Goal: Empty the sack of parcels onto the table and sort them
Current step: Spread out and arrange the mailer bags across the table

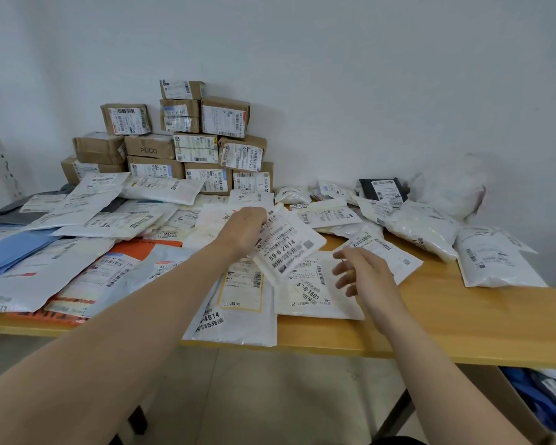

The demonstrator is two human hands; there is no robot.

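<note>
Right hand grip spread, empty, over flat parcels; left hand grip pinching labelled mailer above table.

smooth wooden table, brown cardboard boxes, plastic mailers.

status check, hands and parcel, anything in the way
Left hand grips white parcel, held up. Right hand open, empty. Loose mailers cover the table under both hands.

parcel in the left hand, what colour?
White parcel with black label print, gripped by the left hand; head view.
</note>
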